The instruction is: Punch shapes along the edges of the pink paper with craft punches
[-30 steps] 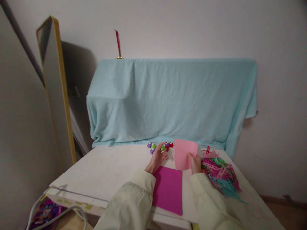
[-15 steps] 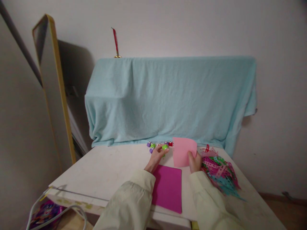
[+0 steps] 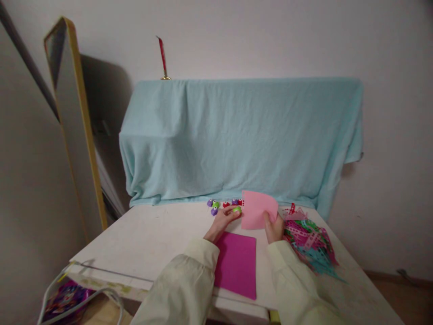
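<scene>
My left hand [image 3: 221,222] is closed around a small green craft punch [image 3: 237,209], at the left edge of a light pink paper sheet [image 3: 257,210]. A few small dark marks or holes show along that edge. My right hand [image 3: 274,229] pinches the sheet at its lower right, thumb in front, and holds it raised and slightly curved. Behind my left hand stand several more small punches, among them a purple one [image 3: 214,211] and a red one [image 3: 226,204]. A magenta sheet [image 3: 238,266] lies flat on the table between my forearms.
A pile of perforated coloured paper strips [image 3: 309,241] lies right of my right hand on the white table [image 3: 152,239]. A light blue cloth [image 3: 237,135] hangs along the back. A tall mirror [image 3: 72,117] leans at left; a white cable [image 3: 47,293] runs by the front left corner.
The green punch in my left hand has moved slightly right, up to the sheet's edge. The pink sheet has shifted a little up and left.
</scene>
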A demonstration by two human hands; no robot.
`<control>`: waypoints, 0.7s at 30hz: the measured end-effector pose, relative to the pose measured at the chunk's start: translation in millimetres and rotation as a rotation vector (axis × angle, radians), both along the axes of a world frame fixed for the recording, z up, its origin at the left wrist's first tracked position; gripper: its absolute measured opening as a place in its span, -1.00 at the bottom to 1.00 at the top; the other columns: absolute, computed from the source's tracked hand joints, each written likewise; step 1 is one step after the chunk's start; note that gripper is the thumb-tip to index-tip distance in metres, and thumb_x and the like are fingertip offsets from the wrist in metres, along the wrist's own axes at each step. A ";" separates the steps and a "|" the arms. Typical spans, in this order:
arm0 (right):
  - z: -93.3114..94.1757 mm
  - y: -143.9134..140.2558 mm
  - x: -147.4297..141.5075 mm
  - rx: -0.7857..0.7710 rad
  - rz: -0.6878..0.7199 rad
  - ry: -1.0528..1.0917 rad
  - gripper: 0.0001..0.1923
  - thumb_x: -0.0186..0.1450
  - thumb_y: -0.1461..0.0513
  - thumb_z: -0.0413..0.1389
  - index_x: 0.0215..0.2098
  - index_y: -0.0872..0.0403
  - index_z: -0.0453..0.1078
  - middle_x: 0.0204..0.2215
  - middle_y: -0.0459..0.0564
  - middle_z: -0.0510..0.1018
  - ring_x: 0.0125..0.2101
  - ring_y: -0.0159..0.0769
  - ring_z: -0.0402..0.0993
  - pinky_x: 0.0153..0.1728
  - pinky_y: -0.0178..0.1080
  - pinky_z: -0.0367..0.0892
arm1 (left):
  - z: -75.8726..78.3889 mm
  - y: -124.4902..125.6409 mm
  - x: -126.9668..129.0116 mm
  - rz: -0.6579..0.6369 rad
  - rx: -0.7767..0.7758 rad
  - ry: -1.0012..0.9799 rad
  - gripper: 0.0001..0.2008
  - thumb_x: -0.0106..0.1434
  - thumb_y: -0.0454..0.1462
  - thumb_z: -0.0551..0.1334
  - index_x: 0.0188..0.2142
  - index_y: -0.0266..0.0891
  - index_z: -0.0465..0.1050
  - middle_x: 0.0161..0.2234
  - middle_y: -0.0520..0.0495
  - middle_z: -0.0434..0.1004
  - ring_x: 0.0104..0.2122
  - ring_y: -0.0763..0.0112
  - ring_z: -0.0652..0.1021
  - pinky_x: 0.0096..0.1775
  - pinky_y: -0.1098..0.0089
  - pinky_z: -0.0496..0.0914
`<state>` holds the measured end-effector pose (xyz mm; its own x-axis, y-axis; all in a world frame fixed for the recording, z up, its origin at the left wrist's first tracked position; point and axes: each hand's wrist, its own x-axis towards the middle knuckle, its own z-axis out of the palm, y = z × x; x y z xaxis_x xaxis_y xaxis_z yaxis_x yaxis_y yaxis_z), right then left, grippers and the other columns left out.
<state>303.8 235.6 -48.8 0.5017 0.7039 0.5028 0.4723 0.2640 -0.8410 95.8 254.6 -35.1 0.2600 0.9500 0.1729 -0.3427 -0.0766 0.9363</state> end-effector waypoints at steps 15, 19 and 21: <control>0.4 -0.3 -0.8 0.054 0.012 0.047 -0.57 0.17 0.06 0.11 -0.10 0.17 0.45 -0.18 0.21 0.58 -0.19 -0.07 0.51 -0.19 -0.14 0.36 | 5.5 -5.2 0.9 0.019 -0.034 -0.064 -0.56 -0.03 -0.12 0.43 -0.17 -0.30 0.53 -0.21 -0.18 0.58 -0.21 0.26 0.56 -0.01 0.23 0.36; 3.5 -2.4 -1.9 0.034 0.017 0.032 -0.56 0.17 0.05 0.11 -0.10 0.17 0.45 -0.19 0.22 0.58 -0.19 -0.05 0.52 -0.19 -0.13 0.37 | 5.1 -4.9 0.5 0.013 -0.033 -0.062 -0.55 -0.03 -0.13 0.44 -0.17 -0.31 0.53 -0.21 -0.19 0.58 -0.22 0.27 0.56 -0.02 0.23 0.36; 4.7 -3.4 -2.7 0.032 0.025 0.037 -0.55 0.16 0.05 0.11 -0.10 0.18 0.45 -0.20 0.22 0.59 -0.19 -0.05 0.52 -0.21 -0.14 0.37 | 4.7 -4.6 0.4 0.009 -0.030 -0.060 -0.55 -0.02 -0.13 0.43 -0.16 -0.32 0.53 -0.21 -0.20 0.58 -0.21 0.27 0.56 -0.03 0.24 0.37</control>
<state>301.2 232.2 -44.1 0.5029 0.7007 0.5062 0.4336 0.3021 -0.8489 96.2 250.0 -30.4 0.2416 0.9572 0.1595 -0.3975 -0.0523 0.9161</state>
